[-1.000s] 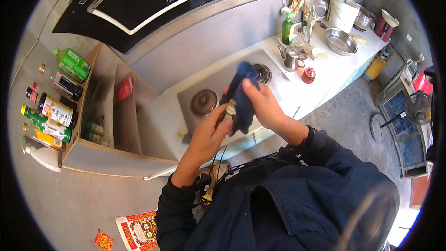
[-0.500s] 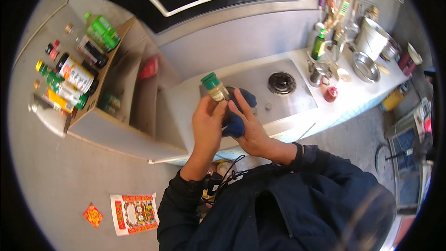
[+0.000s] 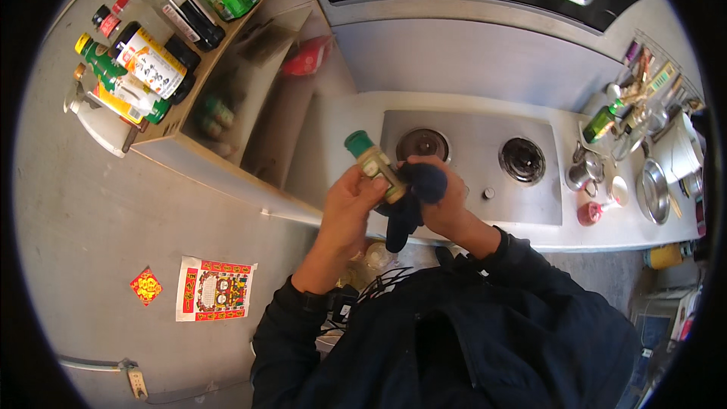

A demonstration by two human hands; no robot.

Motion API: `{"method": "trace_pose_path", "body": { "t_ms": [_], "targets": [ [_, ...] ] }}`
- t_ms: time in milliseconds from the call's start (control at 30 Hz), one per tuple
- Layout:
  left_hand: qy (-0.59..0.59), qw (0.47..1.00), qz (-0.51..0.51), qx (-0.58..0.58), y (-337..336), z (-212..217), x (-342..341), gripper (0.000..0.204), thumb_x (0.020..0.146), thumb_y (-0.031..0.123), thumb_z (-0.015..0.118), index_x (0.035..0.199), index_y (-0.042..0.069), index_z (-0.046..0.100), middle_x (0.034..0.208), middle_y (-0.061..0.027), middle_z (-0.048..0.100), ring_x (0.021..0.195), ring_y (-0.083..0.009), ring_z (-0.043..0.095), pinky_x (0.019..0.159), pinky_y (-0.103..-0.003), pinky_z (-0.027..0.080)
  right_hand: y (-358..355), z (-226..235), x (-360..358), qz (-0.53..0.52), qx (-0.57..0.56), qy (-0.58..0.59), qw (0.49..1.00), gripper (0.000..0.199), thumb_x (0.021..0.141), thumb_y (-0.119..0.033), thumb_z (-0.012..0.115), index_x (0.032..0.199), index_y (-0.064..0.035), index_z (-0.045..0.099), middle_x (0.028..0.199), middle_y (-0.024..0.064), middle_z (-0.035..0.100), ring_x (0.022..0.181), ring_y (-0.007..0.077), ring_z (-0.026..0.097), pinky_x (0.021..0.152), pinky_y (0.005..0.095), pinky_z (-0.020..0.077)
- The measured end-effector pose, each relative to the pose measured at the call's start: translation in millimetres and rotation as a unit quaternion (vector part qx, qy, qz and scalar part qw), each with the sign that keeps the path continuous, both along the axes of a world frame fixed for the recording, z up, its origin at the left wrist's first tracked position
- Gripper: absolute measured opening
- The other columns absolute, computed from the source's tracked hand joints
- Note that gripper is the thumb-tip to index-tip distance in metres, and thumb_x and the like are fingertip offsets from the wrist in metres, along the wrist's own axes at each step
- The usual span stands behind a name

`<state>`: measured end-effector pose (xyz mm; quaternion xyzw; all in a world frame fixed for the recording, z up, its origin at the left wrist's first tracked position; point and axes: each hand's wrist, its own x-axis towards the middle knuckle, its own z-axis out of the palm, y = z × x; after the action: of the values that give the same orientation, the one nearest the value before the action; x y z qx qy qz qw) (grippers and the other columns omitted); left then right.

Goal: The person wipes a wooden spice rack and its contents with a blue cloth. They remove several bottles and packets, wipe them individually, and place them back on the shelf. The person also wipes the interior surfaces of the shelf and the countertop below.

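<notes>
Resting in the left hand, the green-capped jar touches the right hand's cloth.

I see a small green-capped glass jar with a pale label between my hands. Up-left of it, white- and yellow-labelled dark bottles crowd the shelf top. Below-left, a red-bordered rectangular paper sticker and a red diamond sticker.

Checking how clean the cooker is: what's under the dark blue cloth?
The dark blue cloth hangs from the right hand, beside the small green-capped jar in the left hand. Beneath lies the steel two-burner hob; its front-left corner is covered.
</notes>
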<state>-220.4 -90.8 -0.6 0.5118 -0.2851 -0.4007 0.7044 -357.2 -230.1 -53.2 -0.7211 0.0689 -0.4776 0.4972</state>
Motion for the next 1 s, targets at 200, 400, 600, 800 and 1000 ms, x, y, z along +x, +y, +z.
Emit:
{"method": "trace_pose_path", "body": {
  "t_ms": [200, 400, 600, 800, 1000],
  "targets": [
    [-0.226, 0.937, 0.250, 0.087, -66, -45, 155, 0.042, 0.094, 0.008, 0.077, 0.131, -0.001, 0.061, 0.116, -0.0092, 0.073, 0.102, -0.0169, 0.069, 0.091, -0.034, 0.054, -66, -20, 6, 0.105, 0.363, 0.025, 0.926, 0.031, 0.113, -0.016, 0.051, 0.137, 0.0026, 0.055, 0.118, 0.0175, 0.074, 0.105, 0.0260, 0.073, 0.094, 0.0383, 0.0607],
    [-0.390, 0.722, 0.452, 0.349, -123, -103, 342, 0.059, 0.083, 0.034, 0.084, 0.125, -0.003, 0.063, 0.115, -0.0254, 0.075, 0.111, -0.0427, 0.072, 0.098, -0.050, 0.056, -128, -29, -17, 0.145, 0.434, 0.088, 0.885, 0.028, 0.112, -0.019, 0.054, 0.129, 0.0031, 0.056, 0.114, 0.0180, 0.074, 0.098, 0.0268, 0.075, 0.086, 0.0393, 0.0637],
    [-0.376, 0.672, 0.491, 0.408, -152, -110, 390, 0.068, 0.085, 0.039, 0.080, 0.136, -0.002, 0.061, 0.126, -0.0301, 0.070, 0.118, -0.0468, 0.067, 0.103, -0.052, 0.053, -178, -49, -29, 0.148, 0.461, 0.071, 0.872, 0.039, 0.114, -0.029, 0.048, 0.136, 0.0035, 0.053, 0.120, 0.0213, 0.072, 0.107, 0.0317, 0.073, 0.097, 0.0445, 0.0605],
    [-0.423, 0.643, 0.532, 0.353, -98, -118, 353, 0.051, 0.093, 0.033, 0.077, 0.130, -0.001, 0.066, 0.120, -0.0228, 0.074, 0.111, -0.0443, 0.070, 0.099, -0.048, 0.055, -197, -36, -7, 0.275, 0.451, 0.022, 0.849, 0.061, 0.115, -0.048, 0.040, 0.149, 0.0007, 0.048, 0.143, 0.0167, 0.062, 0.135, 0.0327, 0.059, 0.118, 0.0505, 0.0445],
    [-0.694, 0.396, 0.566, 0.203, -76, 54, 179, 0.050, 0.095, 0.015, 0.070, 0.142, 0.003, 0.058, 0.136, -0.0234, 0.058, 0.115, -0.0427, 0.067, 0.089, -0.046, 0.059, -226, -49, 9, 0.374, 0.582, -0.062, 0.720, 0.072, 0.110, -0.064, 0.037, 0.155, -0.0087, 0.047, 0.150, 0.0169, 0.058, 0.132, 0.0366, 0.060, 0.117, 0.0551, 0.0439]
  ]
}}
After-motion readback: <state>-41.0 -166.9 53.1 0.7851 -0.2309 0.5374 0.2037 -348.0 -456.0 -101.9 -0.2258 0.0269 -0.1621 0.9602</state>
